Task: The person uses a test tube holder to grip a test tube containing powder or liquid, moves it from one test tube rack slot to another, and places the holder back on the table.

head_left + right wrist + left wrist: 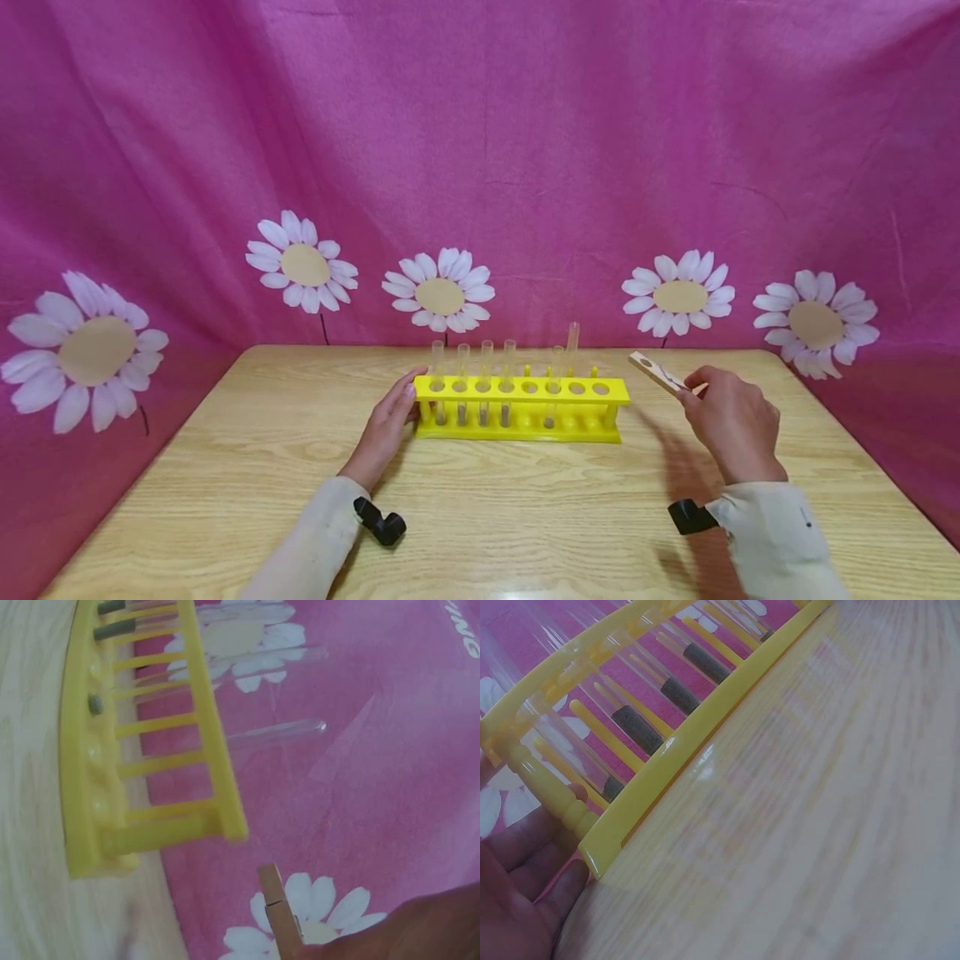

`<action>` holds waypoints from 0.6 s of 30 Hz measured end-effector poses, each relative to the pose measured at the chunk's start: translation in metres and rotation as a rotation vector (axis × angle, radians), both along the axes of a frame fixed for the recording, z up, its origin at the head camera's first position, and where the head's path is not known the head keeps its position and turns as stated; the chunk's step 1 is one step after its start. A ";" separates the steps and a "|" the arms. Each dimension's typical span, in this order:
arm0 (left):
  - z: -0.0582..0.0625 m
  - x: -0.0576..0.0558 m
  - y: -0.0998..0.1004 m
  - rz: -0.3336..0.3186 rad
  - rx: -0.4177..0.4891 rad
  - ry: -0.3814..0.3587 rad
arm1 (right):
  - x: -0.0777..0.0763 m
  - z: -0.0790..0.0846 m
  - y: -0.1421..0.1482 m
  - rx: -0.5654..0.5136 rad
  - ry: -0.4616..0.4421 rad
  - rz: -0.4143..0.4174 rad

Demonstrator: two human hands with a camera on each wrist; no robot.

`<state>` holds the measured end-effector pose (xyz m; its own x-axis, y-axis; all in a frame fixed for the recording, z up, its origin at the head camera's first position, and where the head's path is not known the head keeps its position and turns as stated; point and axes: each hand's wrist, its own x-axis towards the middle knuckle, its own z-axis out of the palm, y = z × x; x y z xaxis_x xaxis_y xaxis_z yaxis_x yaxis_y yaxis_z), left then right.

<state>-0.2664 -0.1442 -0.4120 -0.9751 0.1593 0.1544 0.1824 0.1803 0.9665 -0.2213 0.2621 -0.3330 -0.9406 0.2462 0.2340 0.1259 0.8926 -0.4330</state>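
A yellow test tube rack (517, 435) stands on the table. My left hand (384, 429) grips its left end, the fingers behind the end post and the thumb near the base in the left wrist view. Several clear test tubes (510, 358) with dark grey material at their bottoms stand in the left holes. Another tube (557, 362) with a little dark material is further right. One empty-looking tube (573, 337) sits upside down on a back peg. My right hand (733, 421) pinches a wooden test tube holder (656, 372) in the air, right of the rack; nothing is in its jaws.
The wood-grain table (480, 517) extends around the rack. Behind it hangs a pink curtain (525, 150) with white daisies, close to the table's back edge. Black wrist mounts (381, 523) stick out from both sleeves.
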 end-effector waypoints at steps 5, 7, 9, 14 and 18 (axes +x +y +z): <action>0.007 0.006 0.002 0.002 -0.017 -0.013 | -0.003 -0.005 0.006 -0.005 -0.146 0.007; 0.002 0.002 0.001 0.001 -0.005 -0.009 | -0.004 -0.007 0.008 -0.007 -0.184 0.011; -0.005 -0.003 -0.001 -0.001 0.011 0.001 | -0.005 -0.010 0.010 -0.007 -0.202 0.016; -0.021 -0.014 -0.004 0.011 0.022 0.021 | -0.009 -0.014 0.013 -0.026 -0.253 0.016; -0.024 -0.016 -0.004 0.016 0.024 0.036 | -0.011 -0.017 0.016 -0.042 -0.306 0.021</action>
